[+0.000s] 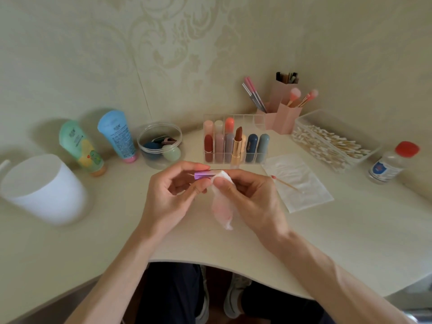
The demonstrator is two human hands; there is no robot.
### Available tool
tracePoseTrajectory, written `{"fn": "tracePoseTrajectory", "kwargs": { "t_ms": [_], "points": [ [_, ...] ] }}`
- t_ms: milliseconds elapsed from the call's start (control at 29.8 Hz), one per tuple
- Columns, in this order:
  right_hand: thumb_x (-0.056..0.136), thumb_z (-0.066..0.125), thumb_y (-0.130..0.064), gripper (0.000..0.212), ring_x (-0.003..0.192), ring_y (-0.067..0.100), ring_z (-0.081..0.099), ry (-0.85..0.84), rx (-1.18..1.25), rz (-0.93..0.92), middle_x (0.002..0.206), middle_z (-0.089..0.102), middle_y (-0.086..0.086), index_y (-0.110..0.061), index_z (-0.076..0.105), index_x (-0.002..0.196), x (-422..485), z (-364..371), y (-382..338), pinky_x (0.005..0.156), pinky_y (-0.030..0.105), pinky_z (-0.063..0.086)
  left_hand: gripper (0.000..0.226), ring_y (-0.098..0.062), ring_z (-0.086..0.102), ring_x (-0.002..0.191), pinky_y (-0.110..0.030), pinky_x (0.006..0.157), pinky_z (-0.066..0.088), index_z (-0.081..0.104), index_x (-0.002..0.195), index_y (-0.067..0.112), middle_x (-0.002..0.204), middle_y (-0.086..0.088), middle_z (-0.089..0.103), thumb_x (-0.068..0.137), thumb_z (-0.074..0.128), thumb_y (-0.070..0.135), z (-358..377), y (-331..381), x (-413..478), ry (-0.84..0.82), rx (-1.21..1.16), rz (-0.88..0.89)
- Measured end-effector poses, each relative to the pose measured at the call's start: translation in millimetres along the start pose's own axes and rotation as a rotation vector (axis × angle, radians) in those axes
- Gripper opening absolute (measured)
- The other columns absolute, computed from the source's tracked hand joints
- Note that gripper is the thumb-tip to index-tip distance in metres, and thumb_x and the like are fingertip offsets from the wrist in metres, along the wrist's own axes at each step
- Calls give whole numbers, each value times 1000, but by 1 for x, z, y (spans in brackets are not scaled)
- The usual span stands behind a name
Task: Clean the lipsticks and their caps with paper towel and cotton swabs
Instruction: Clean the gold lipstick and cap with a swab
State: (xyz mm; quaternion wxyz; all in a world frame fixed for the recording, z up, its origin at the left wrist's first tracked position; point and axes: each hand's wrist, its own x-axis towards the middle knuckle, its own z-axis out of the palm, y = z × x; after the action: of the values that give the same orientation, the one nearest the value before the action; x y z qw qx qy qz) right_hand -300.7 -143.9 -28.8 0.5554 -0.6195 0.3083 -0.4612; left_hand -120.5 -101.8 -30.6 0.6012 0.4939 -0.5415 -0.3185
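Lipstick tube [205, 175] horizontal, axis left-right, right end inside paper towel [221, 206]

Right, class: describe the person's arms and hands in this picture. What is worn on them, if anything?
Both hands, the left hand and the right hand, are bare: no gloves, rings or bracelets show. The forearms are bare too, with no sleeves, watch or markings in view.

Shiny purple lipstick tube [205, 175] horizontal above the table, one end wrapped in pink-stained paper towel [222, 202]
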Motion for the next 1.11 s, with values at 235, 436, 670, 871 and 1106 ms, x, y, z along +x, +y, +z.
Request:
{"fn": "tracePoseTrajectory", "kwargs": {
  "t_ms": [235,436,670,871,1106],
  "points": [
    [93,77,-10,12,79,15,66,52,-321,-299,85,72,-8,-16,82,103,-3,1,7,78,20,48,18,-17,59,60,-30,53,41,80,95,17,71,-4,69,94,65,27,1,2,0,-65,-89,-141],
    [94,76,-14,17,88,20,77,1,-85,-101,95,81,2,-8,81,109,0,3,8,81,31,60,21,-13,70,76,-22,64,53,74,103,5,90,0,78,83,77,8,-1,1,-2,9,-72,-53],
    [93,77,-9,10,84,17,68,78,-331,-343,88,73,-2,-14,80,102,-2,-2,2,81,21,50,37,-21,53,51,-24,48,37,75,103,8,75,0,67,102,57,41,1,2,-2,-45,-47,-202],
    [94,76,-8,12,79,9,69,48,-204,-190,88,77,-8,-11,81,105,1,-3,6,77,22,53,18,-18,61,63,-21,59,44,77,107,14,76,-2,71,89,73,19,-2,1,-3,-18,-16,-83],
    [95,76,-9,12,87,15,72,43,-225,-217,93,78,-4,-8,79,106,1,-3,5,84,31,57,34,-24,54,54,-24,51,39,77,109,15,77,-5,67,101,61,43,1,4,-2,-69,-94,-207]
  ]
}}
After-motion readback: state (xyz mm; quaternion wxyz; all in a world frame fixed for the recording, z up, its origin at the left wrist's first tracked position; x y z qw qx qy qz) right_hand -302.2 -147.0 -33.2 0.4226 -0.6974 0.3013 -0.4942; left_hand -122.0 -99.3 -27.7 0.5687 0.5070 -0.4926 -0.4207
